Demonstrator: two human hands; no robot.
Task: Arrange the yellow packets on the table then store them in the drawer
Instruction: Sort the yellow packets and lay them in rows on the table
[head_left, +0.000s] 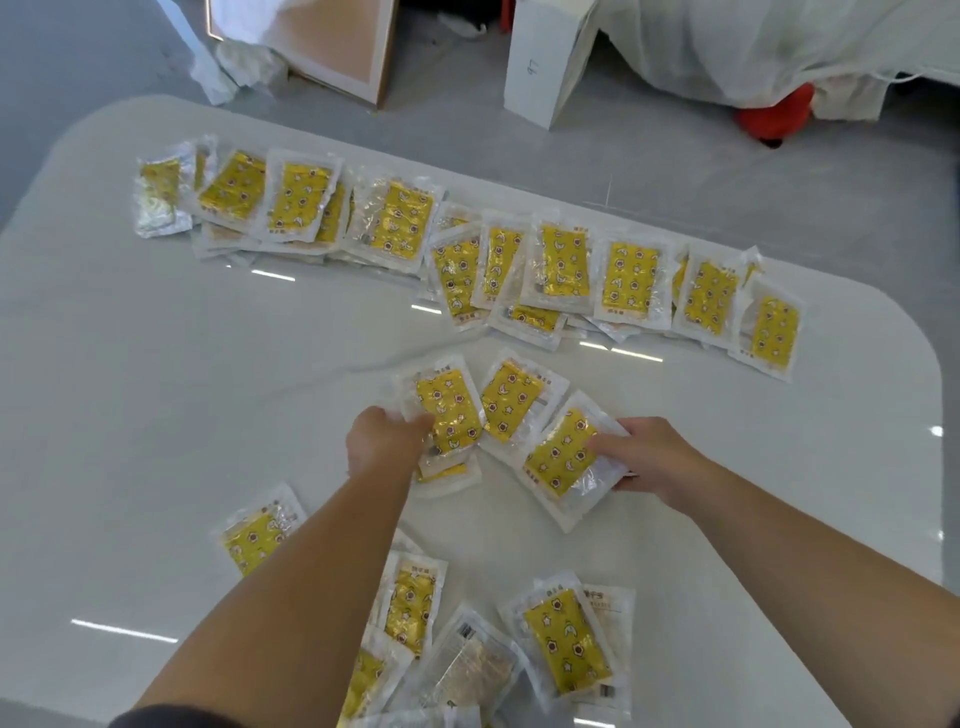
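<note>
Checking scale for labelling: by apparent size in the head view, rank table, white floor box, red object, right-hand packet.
Largest: table
Then white box and right-hand packet: alike, packet nearer, unranked
Smallest: red object, partly covered

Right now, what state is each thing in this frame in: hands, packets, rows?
left hand, gripping the left packet
right hand, gripping the tilted packet
middle packet, flat, face up, unheld
far row, overlapping in a line
near packets, loose, unsorted
</note>
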